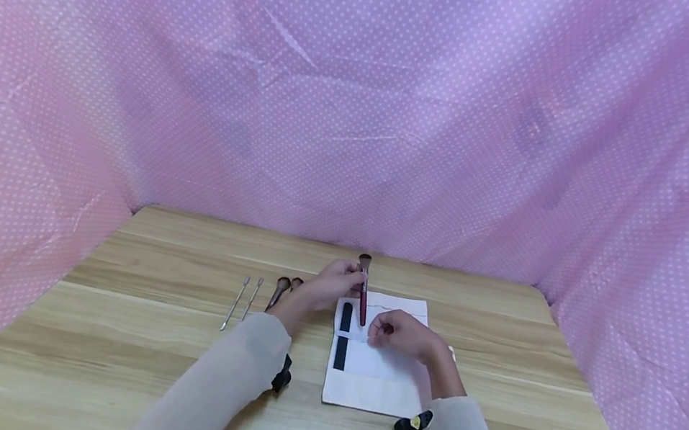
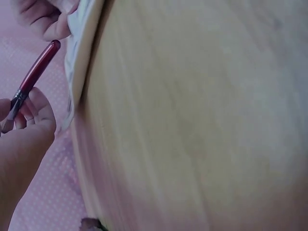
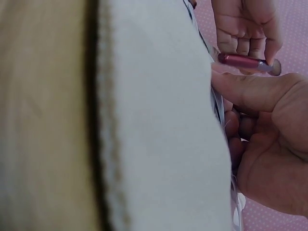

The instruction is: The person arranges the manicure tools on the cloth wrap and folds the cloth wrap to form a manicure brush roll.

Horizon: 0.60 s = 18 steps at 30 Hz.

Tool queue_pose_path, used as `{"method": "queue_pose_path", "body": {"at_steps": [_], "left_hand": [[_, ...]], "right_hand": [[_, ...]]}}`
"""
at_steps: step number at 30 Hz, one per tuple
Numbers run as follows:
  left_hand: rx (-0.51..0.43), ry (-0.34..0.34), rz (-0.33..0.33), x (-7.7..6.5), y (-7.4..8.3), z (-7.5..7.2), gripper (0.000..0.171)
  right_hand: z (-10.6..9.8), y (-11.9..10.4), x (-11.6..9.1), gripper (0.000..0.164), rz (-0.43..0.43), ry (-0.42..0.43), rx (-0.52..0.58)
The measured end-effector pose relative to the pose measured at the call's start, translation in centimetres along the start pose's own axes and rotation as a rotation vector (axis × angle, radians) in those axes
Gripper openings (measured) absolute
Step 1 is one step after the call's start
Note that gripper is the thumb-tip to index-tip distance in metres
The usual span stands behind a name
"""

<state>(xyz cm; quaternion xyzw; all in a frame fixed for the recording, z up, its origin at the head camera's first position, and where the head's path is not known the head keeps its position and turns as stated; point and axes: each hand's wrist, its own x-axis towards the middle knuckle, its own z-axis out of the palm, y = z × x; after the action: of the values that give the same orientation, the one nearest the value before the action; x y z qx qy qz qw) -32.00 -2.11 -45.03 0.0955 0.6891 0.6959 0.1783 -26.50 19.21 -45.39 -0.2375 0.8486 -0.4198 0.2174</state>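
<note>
My left hand (image 1: 335, 283) pinches a makeup brush (image 1: 363, 301) near its bristle end, and the red handle points down over a white fabric brush case (image 1: 373, 393). In the left wrist view that red-handled brush (image 2: 36, 72) slants out from the fingers. Above the middle of the case, my right hand (image 1: 403, 335) has its fingers curled, with thumb and fingertips at a white band (image 1: 354, 337) across it. From the right wrist, the thumb (image 3: 255, 89) lies at the case's edge; the fingertips are partly hidden. A black strip (image 1: 341, 353) lies under the band.
Left of the case, two thin metal tools (image 1: 233, 302) lie on the wooden table (image 1: 126, 331). Two more makeup brushes (image 1: 279, 290) lie beside them, partly covered by my left arm. Pink dotted cloth (image 1: 355, 136) hangs around the table's back and sides.
</note>
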Motion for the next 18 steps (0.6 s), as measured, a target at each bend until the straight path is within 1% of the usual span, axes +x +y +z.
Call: {"method": "queue_pose_path", "body": {"at_steps": [3,6,12,14,18], "left_hand": [[-0.009,-0.002,-0.024,0.01,-0.24,0.47,0.013],[0.007,-0.01,-0.049,0.1,-0.45,0.79,0.013],[0.033,-0.01,-0.06,0.37,-0.86,0.97,0.013],[0.037,-0.007,-0.068,0.38,-0.91,0.95,0.019],[0.052,-0.004,-0.083,0.39,-0.99,0.81,0.04]], "right_hand": [[0.0,0.06,0.01,0.015,-0.004,-0.004,0.007],[-0.05,0.07,-0.03,0.015,-0.003,-0.007,0.011],[-0.14,0.22,0.01,0.014,-0.011,-0.012,0.025],[-0.17,0.27,0.04,0.012,-0.014,-0.016,0.029],[-0.27,0.19,0.12,0.012,-0.013,-0.022,0.025]]}}
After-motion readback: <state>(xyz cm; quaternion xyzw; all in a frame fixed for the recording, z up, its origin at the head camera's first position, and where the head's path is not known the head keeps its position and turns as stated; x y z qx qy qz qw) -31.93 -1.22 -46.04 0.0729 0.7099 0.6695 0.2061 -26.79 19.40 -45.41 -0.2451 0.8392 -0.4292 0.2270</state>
